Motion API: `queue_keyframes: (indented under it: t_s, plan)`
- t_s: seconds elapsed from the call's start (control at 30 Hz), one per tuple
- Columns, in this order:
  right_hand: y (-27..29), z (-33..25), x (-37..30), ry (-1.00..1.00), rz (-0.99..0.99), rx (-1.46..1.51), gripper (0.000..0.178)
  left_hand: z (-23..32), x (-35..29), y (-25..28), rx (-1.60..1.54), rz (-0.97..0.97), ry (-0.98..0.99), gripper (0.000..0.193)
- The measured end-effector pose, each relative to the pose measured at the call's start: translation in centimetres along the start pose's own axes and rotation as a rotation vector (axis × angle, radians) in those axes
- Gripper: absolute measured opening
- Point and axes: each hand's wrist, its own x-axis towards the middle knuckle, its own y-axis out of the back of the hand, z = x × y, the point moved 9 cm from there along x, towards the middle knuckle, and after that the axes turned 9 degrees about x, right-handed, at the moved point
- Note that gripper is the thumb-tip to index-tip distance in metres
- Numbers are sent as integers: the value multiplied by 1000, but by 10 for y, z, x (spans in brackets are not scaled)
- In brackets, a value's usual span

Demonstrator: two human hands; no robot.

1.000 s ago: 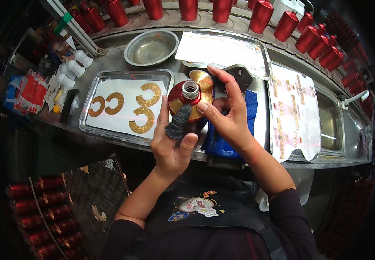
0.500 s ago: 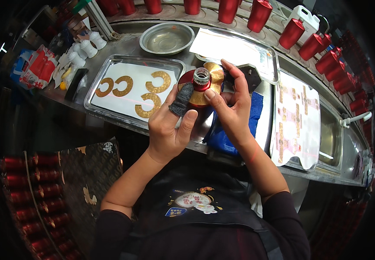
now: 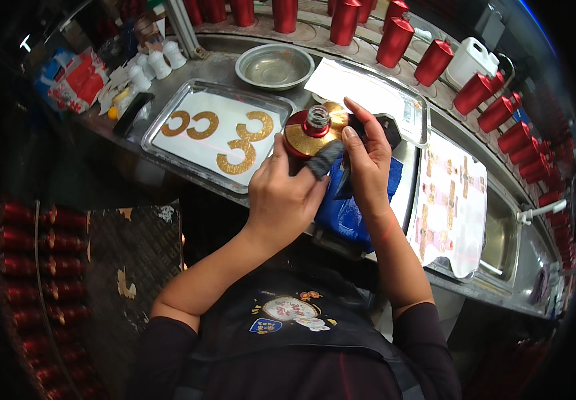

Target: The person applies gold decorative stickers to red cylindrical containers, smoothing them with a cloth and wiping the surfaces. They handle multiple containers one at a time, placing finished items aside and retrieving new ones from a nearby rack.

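Observation:
A red bottle (image 3: 292, 125) with a bare glass neck sits between my hands over the front of the steel counter. Curved gold foil (image 3: 311, 145) lies on its shoulder around the neck, and part of it stands out on the right. My left hand (image 3: 281, 189) wraps the bottle's left and near side. A dark grey cloth finger cover on that hand presses against the gold foil. At the bottle's right side is my right hand (image 3: 369, 163), index finger stretched out and thumb raised near the foil's edge. The lower part of the bottle is hidden.
A steel tray (image 3: 158, 148) holds several gold C-shaped foils on white paper. Beyond it stands a metal basin (image 3: 275, 67). A blue cloth (image 3: 344, 215) lies below my hands. Patterned sheets (image 3: 452, 200) lie at right beside a sink (image 3: 503, 243). Red bottles (image 3: 394, 42) line the back.
My left hand has brought its covered finger from the bottle's left side round to the near shoulder. My right thumb has lifted off the shoulder. Gold foil now shows along the near side.

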Motion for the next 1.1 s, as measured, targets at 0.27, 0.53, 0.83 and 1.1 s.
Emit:
queue_keyframes:
  t_s: [0.27, 0.53, 0.83, 1.1]
  plan:
    - [-4, 2, 5, -63, -23, 65, 53, -36, 9, -22, -602, -74, 316, 68]
    - [-1, 2, 3, -85, -37, 26, 52, -41, 25, -41, -1037, -21, 532, 43]
    - [-4, -5, 9, -36, -88, 1, 54, -41, 17, -42, -982, 23, 499, 55]
    - [0, -8, 16, -58, -143, -4, 57, -52, 31, -60, -1050, -290, 374, 84]
